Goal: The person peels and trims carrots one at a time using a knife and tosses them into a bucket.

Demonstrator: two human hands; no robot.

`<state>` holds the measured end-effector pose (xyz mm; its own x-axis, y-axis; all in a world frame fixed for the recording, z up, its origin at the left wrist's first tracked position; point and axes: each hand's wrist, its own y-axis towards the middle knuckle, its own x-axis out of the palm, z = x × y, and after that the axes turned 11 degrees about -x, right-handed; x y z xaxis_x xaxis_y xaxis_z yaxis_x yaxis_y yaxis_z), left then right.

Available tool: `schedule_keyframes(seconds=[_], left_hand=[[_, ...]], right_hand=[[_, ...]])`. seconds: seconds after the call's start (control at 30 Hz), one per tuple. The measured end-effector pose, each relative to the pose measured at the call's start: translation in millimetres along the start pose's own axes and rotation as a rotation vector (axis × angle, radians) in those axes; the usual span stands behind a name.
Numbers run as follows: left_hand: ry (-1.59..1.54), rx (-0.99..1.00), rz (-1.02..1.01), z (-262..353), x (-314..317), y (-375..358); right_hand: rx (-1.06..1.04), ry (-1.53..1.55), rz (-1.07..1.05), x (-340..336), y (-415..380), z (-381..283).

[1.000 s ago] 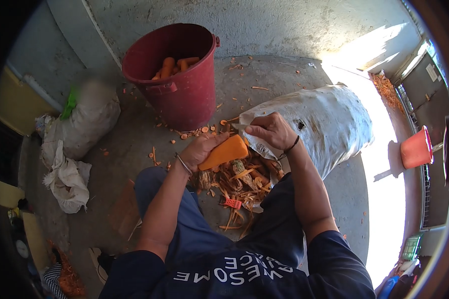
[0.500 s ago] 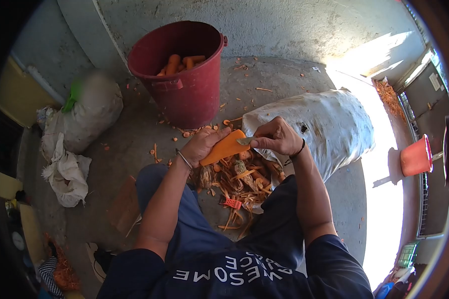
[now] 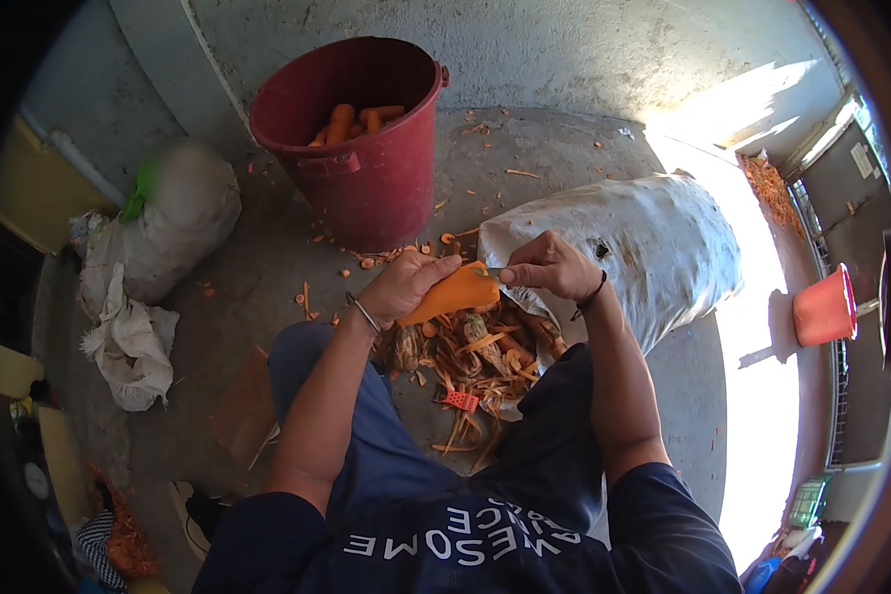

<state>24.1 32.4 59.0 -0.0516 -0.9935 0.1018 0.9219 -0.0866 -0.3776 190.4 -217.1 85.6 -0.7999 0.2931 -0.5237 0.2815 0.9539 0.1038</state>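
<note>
My left hand (image 3: 406, 287) is wrapped round a thick peeled orange carrot (image 3: 453, 295), which points up and right. My right hand (image 3: 552, 267) pinches a small knife (image 3: 495, 272), its blade at the carrot's upper end and seen nearly edge-on. Below both hands, between my knees, lies a pile of unpeeled carrots and orange peelings (image 3: 485, 346). A red-orange plastic peeler (image 3: 459, 400) rests on the near side of that pile.
A dark red bin (image 3: 386, 188) with carrots inside stands ahead. A large white sack (image 3: 624, 238) lies on the right, its mouth by the pile. Other sacks (image 3: 173, 238) sit at the left. A red bucket (image 3: 824, 308) is far right.
The knife blade has turned from flat against the carrot to nearly edge-on at its upper end. The carrot is slightly rotated in my left hand. Both hands keep their hold.
</note>
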Motion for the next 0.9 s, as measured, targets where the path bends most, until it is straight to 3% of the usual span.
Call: schedule_keyframes(seconds=[0.1, 0.17, 0.2, 0.27, 0.33, 0.4, 0.47, 0.53, 0.6, 0.63, 0.67, 0.77, 0.87, 0.9], left_hand=[[0.001, 0.034, 0.006, -8.1, 4.3, 2.1], [-0.019, 0.086, 0.012, -7.9, 2.2, 3.6], [-0.061, 0.069, 0.013, -7.2, 0.0, 2.9], [-0.107, 0.05, 0.019, -8.8, -6.1, 1.3], [-0.387, -0.11, -0.05, -9.2, -16.3, 1.9], [-0.541, -0.066, -0.171, -12.9, -28.6, 7.4], [-0.666, -0.033, -0.312, 17.7, -35.5, 7.4], [-0.782, 0.102, -0.048, 70.2, -38.6, 4.4], [-0.742, 0.361, 0.186, 111.8, -53.3, 16.3], [-0.71, 0.371, 0.213, 125.2, -78.1, 24.4], [-0.681, 0.371, 0.242, 121.1, -94.6, 25.7], [-0.593, 0.277, 0.271, 98.6, -67.4, 11.2], [-0.354, 0.148, 0.292, 26.7, -34.9, 5.8], [-0.363, 0.137, 0.283, 12.4, -30.4, 10.1]], right_hand=[[0.103, -0.074, -0.022, 0.0, 3.0, 12.8], [0.394, -0.259, -0.026, 4.6, 7.8, 34.6], [0.391, -0.262, -0.026, 5.7, 9.4, 44.0], [0.512, -0.21, 0.29, 9.3, 12.9, 49.1], [0.531, -0.206, 0.332, 12.3, 13.7, 44.3], [0.537, -0.209, 0.392, 13.5, 16.2, 41.2], [0.44, -0.392, 0.236, 22.0, 15.4, 49.0], [0.442, -0.362, 0.193, 26.1, 13.6, 52.6], [0.372, -0.457, 0.024, 35.2, 14.4, 69.6], [0.338, -0.524, 0.016, 41.6, 12.7, 74.3], [0.363, -0.494, -0.013, 49.5, 4.5, 78.3], [0.432, -0.433, -0.141, 52.3, 3.4, 73.1], [0.319, -0.478, -0.243, 94.2, -10.3, 104.2], [0.377, -0.466, -0.362, 112.8, -13.7, 117.0]])
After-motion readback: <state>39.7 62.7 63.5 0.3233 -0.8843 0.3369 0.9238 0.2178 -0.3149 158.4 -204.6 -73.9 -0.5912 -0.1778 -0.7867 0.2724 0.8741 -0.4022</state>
